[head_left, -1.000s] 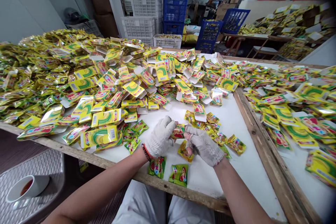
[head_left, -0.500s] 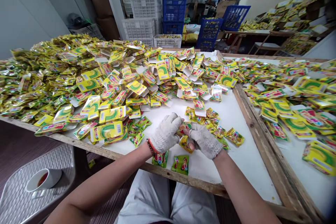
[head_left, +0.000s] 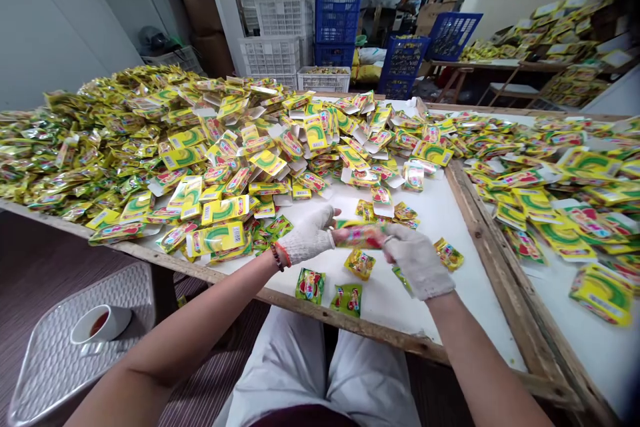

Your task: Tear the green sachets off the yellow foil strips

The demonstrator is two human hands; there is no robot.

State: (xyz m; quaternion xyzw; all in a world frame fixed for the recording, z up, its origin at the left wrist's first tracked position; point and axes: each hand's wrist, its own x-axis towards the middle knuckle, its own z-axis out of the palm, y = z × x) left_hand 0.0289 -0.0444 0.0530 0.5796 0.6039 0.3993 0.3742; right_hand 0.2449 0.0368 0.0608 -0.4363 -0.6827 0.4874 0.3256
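Both my hands wear white knit gloves and meet above the white table top (head_left: pixel 440 213). My left hand (head_left: pixel 307 237) and my right hand (head_left: pixel 415 260) each pinch an end of one flat yellow-and-red carton (head_left: pixel 360 235), held level just above the table. Below it lie loose small sachets: a yellow one (head_left: pixel 360 262) and two green ones (head_left: pixel 311 285) (head_left: pixel 347 298) near the front edge. A few more sachets (head_left: pixel 449 253) lie to the right of my right hand.
A huge heap of yellow-green cartons and sachets (head_left: pixel 150 140) covers the left and far table. A second table (head_left: pixel 575 213) on the right holds more. A wooden rim (head_left: pixel 480 213) divides them. White and blue crates (head_left: pixel 300 27) stand behind. A cup of tea (head_left: pixel 100 325) sits on a tray lower left.
My hands have risen from the sachets and moved apart, and the carton is now stretched flat between them. The camera has tilted slightly.
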